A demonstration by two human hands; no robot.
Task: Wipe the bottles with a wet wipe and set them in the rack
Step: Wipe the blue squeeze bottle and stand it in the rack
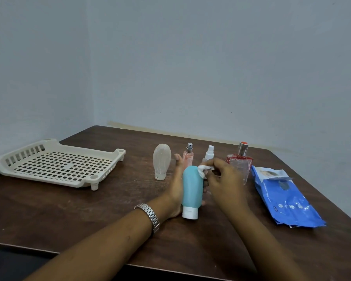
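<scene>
Nearest me: a metal wristwatch [150,216] on the left wrist, both forearms over the dark desk [89,216]. The left hand [175,191] grips the teal bottle [192,189] from behind, white cap downward (I cannot tell whether the cap touches the desk). The right hand [223,183] pinches a crumpled wet wipe [203,170] against the bottle's upper right shoulder. Behind the hands I log four upright bottles in a row: beige bottle [161,161] standing on its cap, pink spray bottle [188,156], white spray bottle [209,153], red perfume bottle [240,161]. The blue wipes pack [284,197] lies at right, flap lifted, just beside the red perfume bottle. The cream rack [55,165] sits at the desk's left, well apart from the bottles.
</scene>
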